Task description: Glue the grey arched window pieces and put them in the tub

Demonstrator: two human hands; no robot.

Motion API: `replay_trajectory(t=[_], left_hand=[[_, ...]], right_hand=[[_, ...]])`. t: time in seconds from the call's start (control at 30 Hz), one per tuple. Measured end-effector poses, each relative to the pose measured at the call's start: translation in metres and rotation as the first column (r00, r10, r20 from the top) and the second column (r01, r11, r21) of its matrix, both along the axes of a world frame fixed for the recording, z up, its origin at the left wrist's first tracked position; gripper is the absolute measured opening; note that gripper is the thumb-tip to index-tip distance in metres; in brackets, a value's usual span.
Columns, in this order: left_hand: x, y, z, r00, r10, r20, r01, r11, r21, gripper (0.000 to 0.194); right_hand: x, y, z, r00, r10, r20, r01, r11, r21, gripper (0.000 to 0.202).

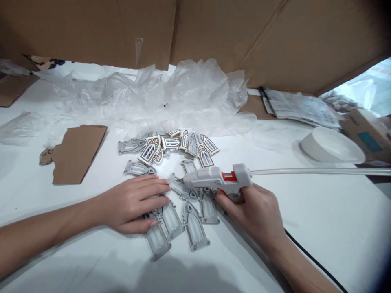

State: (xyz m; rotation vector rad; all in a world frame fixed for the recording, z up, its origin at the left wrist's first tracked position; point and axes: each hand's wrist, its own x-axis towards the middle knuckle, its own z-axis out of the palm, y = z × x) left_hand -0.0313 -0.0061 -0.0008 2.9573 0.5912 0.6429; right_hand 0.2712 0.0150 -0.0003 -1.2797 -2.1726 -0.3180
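Observation:
My right hand (256,207) grips a white hot glue gun (207,178) with an orange part, its nozzle pointing left. A long glue stick (305,171) runs out of its back end. Under the nozzle lies a small grey arched window piece (181,187). My left hand (134,203) rests with fingers stretched out over grey window pieces, its fingertips close to the nozzle. Several more grey pieces (195,228) are spread in front of both hands. Behind them is a heap of arched pieces, some turned to show white and gold fronts (151,148).
Crumpled clear plastic (195,89) lies along the back, before a cardboard wall (214,32). At the left is a torn cardboard piece (77,154). A white bowl (331,146) and a cardboard box (366,134) stand at the right. A black cord (314,260) passes by my right forearm.

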Motion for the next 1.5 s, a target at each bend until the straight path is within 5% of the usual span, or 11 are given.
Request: replay_trajectory(t=[1.03, 1.33, 1.5], left_hand=[[0.0, -0.001, 0.0, 1.0, 0.016, -0.002, -0.016, 0.999, 0.048, 0.037], [-0.002, -0.001, -0.001, 1.0, 0.022, -0.002, -0.022, 0.999, 0.034, 0.038], [-0.004, 0.002, -0.002, 0.992, 0.043, 0.121, -0.053, 0.996, 0.077, 0.034]], right_hand=[[-0.007, -0.003, -0.002, 1.0, -0.026, 0.01, 0.026, 0.999, 0.025, 0.039], [0.004, 0.001, 0.012, 0.963, -0.174, -0.205, 0.159, 0.983, -0.089, 0.051], [0.018, 0.007, 0.024, 0.911, -0.299, -0.284, 0.246, 0.947, -0.206, 0.05]])
